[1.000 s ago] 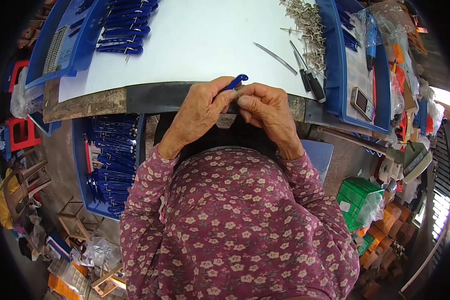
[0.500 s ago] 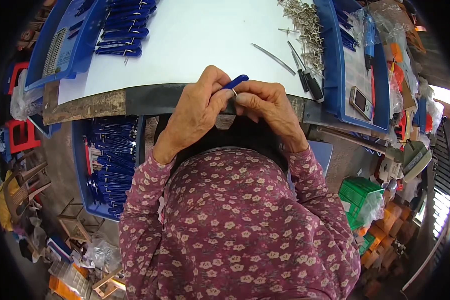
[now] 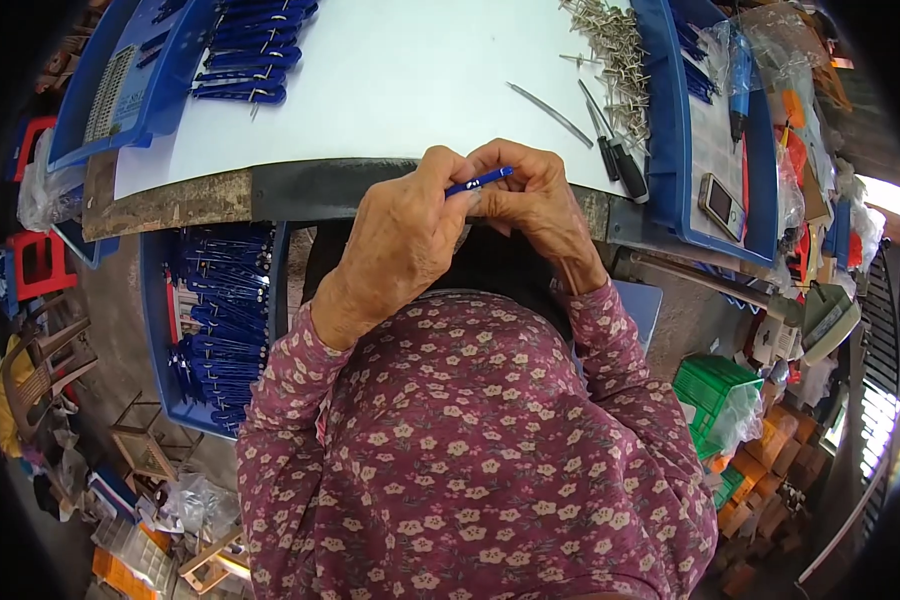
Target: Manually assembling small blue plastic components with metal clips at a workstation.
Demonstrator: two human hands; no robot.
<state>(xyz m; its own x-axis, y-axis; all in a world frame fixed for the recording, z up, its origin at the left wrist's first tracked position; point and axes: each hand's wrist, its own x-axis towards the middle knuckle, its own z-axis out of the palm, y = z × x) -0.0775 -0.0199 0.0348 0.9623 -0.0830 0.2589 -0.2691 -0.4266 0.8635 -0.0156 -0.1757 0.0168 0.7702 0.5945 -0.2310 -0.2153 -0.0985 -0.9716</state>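
My left hand is closed, pinching a slim blue plastic handle between thumb and index finger. Small shiny metal spots show on the handle's near side, and its far end points up and to the right. Against it my right hand is closed, with thumb and fingers pressed together close to the left fingertips. What the right fingers grip is hidden. Both hands are just over the table's front edge. Similar blue handles with metal pins lie in a row at the far left of the white tabletop.
A pile of T-shaped metal pins lies at the far right, near two black-handled screwdrivers and a thin grey strip. Blue trays flank the table; one carries a phone. Below left, a blue bin contains many blue handles.
The blue handle has turned, so its near side with metal spots now shows. The wire-like metal bit by my right thumb no longer shows. My right hand has shifted slightly left.
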